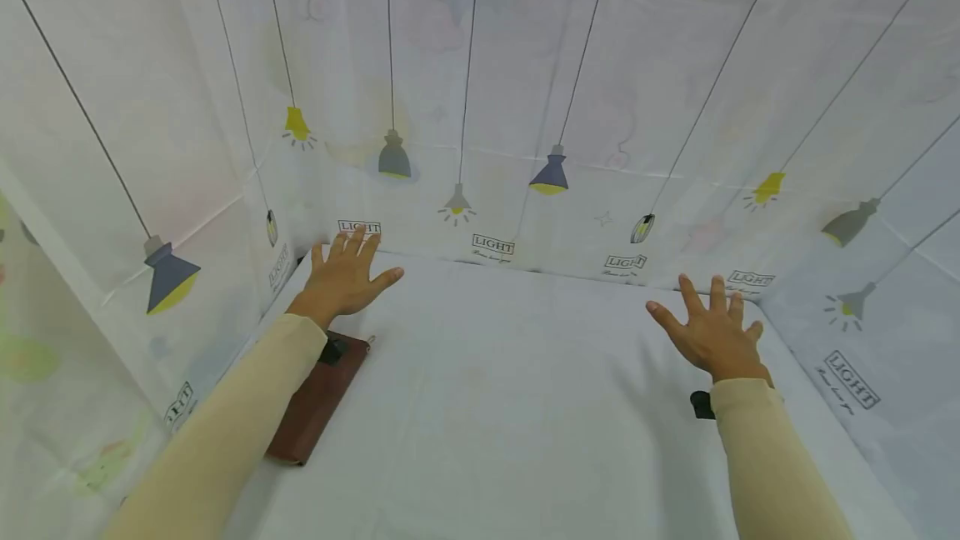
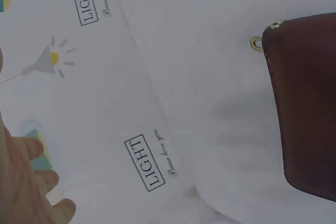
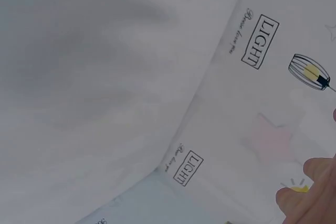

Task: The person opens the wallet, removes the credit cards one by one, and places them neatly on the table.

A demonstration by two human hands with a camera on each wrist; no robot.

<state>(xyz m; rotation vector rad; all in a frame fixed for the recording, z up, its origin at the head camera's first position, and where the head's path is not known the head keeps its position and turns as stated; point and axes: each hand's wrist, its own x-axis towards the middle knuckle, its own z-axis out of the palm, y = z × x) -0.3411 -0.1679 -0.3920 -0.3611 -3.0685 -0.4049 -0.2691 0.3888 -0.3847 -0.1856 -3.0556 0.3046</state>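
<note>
A brown leather wallet [image 1: 322, 398] with a zip and a small metal ring lies at the left of the white table, partly hidden under my left forearm. In the left wrist view the wallet [image 2: 307, 103] shows at the right edge. My left hand [image 1: 343, 277] is held out beyond the wallet's far end, fingers spread, holding nothing. Over the table's right side my right hand [image 1: 712, 332] reaches forward with spread fingers, also holding nothing. Part of that right hand [image 3: 315, 195] shows in the right wrist view's lower corner.
White cloth walls [image 1: 510, 90] printed with hanging lamps and LIGHT labels enclose the white table [image 1: 495, 390] at the back and both sides. A black wrist strap [image 1: 702, 405] shows at my right sleeve.
</note>
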